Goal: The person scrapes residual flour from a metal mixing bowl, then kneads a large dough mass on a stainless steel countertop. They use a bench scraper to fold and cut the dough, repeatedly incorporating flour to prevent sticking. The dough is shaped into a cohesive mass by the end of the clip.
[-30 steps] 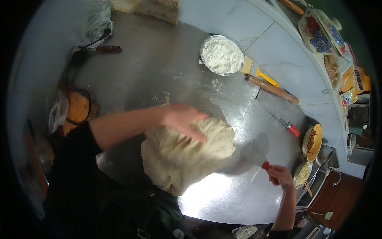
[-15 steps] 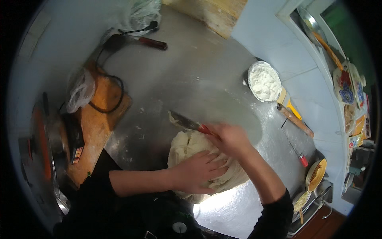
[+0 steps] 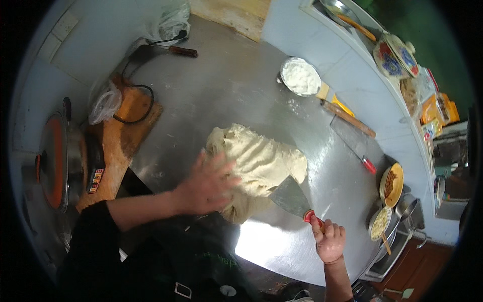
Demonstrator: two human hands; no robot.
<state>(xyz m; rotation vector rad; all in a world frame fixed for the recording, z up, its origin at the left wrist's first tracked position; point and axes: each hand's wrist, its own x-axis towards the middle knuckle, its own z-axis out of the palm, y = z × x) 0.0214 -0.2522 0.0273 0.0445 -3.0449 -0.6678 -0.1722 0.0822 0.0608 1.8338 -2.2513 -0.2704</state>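
Observation:
A large pale mass of dough (image 3: pixel 261 156) lies folded and uneven on the metal worktop (image 3: pixel 211 85). My left hand (image 3: pixel 209 183) is spread open at the dough's left side, a little blurred; whether it touches the dough I cannot tell. My right hand (image 3: pixel 329 240) is closed round the red handle of a dough scraper (image 3: pixel 292 197). The scraper's wide metal blade points up and left, its edge at the dough's lower right side.
A bowl of flour (image 3: pixel 301 76), a brush (image 3: pixel 342 104), a rolling pin (image 3: pixel 348 119) and a red-handled rod (image 3: pixel 369 164) line the right wall. Two filled bowls (image 3: pixel 391 185) (image 3: pixel 380 223) stand lower right. At left are a wooden board (image 3: pixel 118 146) and a lidded pot (image 3: pixel 56 161).
My right hand has swung down and right with the scraper, from above the dough to its lower right. My left hand has moved left, off the dough's top. The view has shifted.

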